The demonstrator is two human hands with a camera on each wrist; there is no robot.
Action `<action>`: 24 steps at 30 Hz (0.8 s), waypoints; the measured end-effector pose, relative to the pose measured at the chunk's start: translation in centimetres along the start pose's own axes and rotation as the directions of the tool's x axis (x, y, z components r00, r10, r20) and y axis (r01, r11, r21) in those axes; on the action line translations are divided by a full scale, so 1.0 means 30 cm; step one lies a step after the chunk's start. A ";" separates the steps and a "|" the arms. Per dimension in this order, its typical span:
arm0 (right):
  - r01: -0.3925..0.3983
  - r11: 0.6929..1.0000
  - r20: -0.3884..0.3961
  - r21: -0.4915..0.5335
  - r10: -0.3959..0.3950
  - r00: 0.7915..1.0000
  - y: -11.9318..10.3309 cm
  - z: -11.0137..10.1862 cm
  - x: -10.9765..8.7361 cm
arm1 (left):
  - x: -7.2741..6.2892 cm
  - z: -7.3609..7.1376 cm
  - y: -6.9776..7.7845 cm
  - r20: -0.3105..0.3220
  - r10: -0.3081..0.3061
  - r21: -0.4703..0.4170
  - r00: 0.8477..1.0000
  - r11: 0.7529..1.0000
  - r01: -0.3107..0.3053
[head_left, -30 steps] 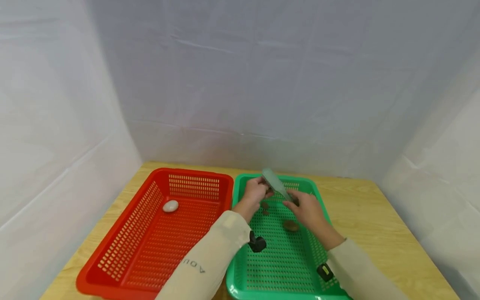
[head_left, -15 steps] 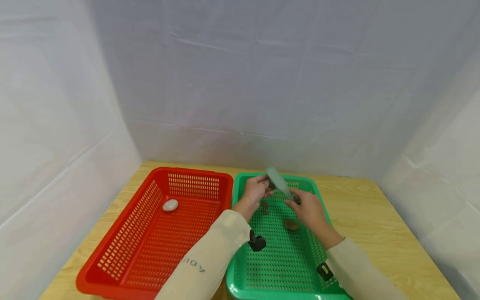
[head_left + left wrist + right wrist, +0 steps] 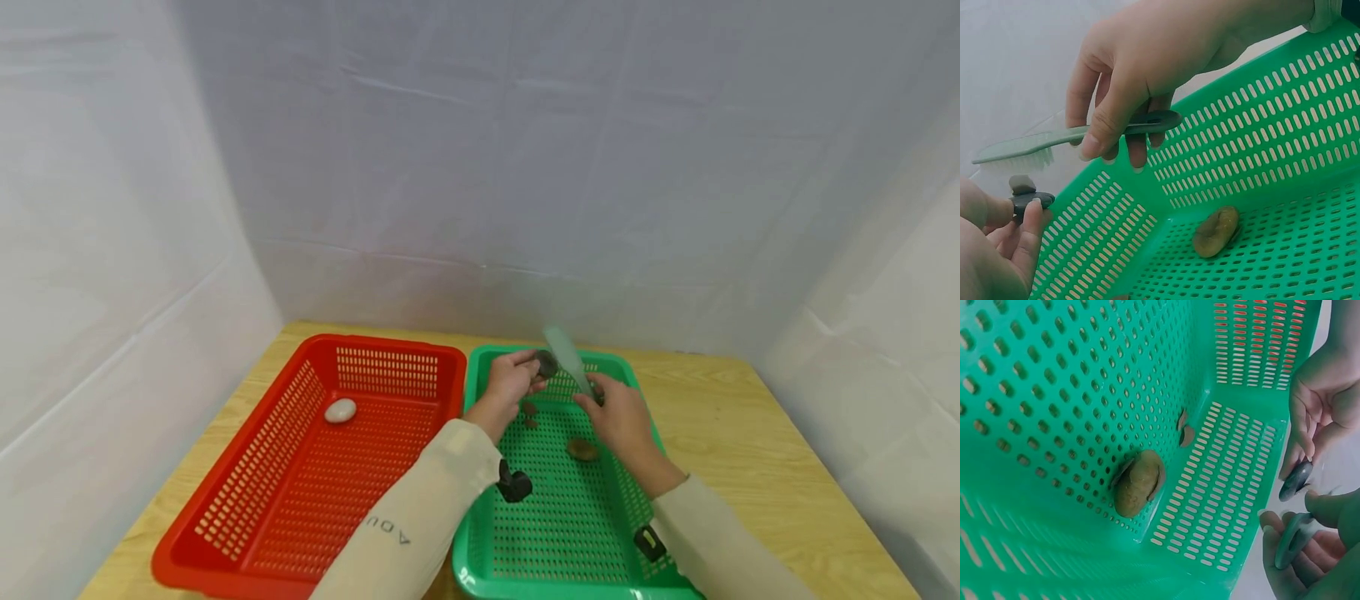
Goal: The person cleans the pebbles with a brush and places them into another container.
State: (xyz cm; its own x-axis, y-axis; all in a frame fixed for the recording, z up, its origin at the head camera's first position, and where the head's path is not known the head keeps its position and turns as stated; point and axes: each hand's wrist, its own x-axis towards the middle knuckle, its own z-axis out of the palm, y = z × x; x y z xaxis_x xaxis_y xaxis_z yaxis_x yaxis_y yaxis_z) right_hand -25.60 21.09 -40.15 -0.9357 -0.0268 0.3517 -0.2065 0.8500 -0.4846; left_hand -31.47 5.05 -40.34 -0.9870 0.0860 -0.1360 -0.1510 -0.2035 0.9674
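Two hands work above the far end of the green basket (image 3: 570, 592). The left hand (image 3: 510, 386) pinches a dark oval stone (image 3: 1296, 481) between thumb and fingertips; the right hand (image 3: 618, 414) pinches the handle of a pale green brush (image 3: 1016, 150), its bristles facing the stone but just apart from it. The stone looks hard, smooth, perhaps slippery and fairly light, best gripped by its edges; the brush seems light, its handle stiff and its bristles flexible, best held by the slotted dark end. A brown stone (image 3: 1216, 231) lies on the basket floor. Dark letters run along the left sleeve (image 3: 427, 492), one seemingly an A; the full word is unreadable.
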 end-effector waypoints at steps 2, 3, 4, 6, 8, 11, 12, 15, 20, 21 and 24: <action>0.021 1.000 -0.020 -0.002 -0.021 1.000 -0.001 0.001 -0.002 | -0.001 0.000 -0.002 0.000 -0.003 -0.003 1.000 1.000 0.003; 0.039 0.999 -0.027 -0.001 -0.039 0.999 -0.002 0.002 -0.002 | -0.001 0.000 -0.003 0.000 -0.003 -0.001 1.000 1.000 0.003; 0.058 0.998 -0.029 0.002 -0.058 0.998 -0.003 0.003 -0.003 | -0.001 0.000 -0.004 -0.001 -0.004 0.002 1.000 1.000 0.004; 0.096 0.995 -0.023 0.009 -0.096 0.995 -0.004 0.008 -0.004 | -0.002 0.000 -0.005 -0.002 -0.006 0.014 1.000 1.000 0.006; 0.127 0.992 0.005 0.020 -0.127 0.992 -0.005 0.013 -0.006 | -0.001 0.000 -0.006 -0.007 -0.008 0.027 1.000 1.000 0.008; 0.128 0.990 0.066 0.058 -0.132 0.989 -0.003 0.018 -0.006 | 0.000 -0.001 -0.008 -0.012 -0.008 0.041 1.000 0.999 0.008; 0.118 0.991 0.079 0.065 -0.123 0.989 -0.002 0.018 -0.006 | 0.001 -0.001 -0.008 -0.013 -0.008 0.041 1.000 0.999 0.009; 0.078 0.994 0.093 0.075 -0.085 0.992 -0.002 0.017 -0.005 | 0.003 0.001 -0.006 -0.012 -0.009 0.028 1.000 1.000 0.009; 0.033 0.998 0.074 0.048 -0.036 0.997 -0.005 0.010 -0.003 | 0.010 0.003 -0.004 -0.016 0.001 0.016 1.000 1.000 -0.001; 0.030 0.999 0.070 0.041 -0.032 0.997 -0.005 0.009 -0.002 | 0.010 0.004 -0.004 -0.016 0.005 0.016 1.000 1.000 -0.005; 0.028 0.999 0.060 0.040 -0.030 0.998 -0.006 0.007 -0.002 | 0.010 0.004 -0.003 -0.018 0.008 0.017 1.000 1.000 -0.008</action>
State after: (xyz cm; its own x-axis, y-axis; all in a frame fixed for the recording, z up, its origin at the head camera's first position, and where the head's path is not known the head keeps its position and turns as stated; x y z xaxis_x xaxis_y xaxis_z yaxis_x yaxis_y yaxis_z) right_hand -25.55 20.84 -40.26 -0.9445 -0.0836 0.3177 -0.2437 0.8270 -0.5066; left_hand -31.74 5.22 -40.45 -0.9890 0.0664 -0.1320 -0.1424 -0.1879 0.9718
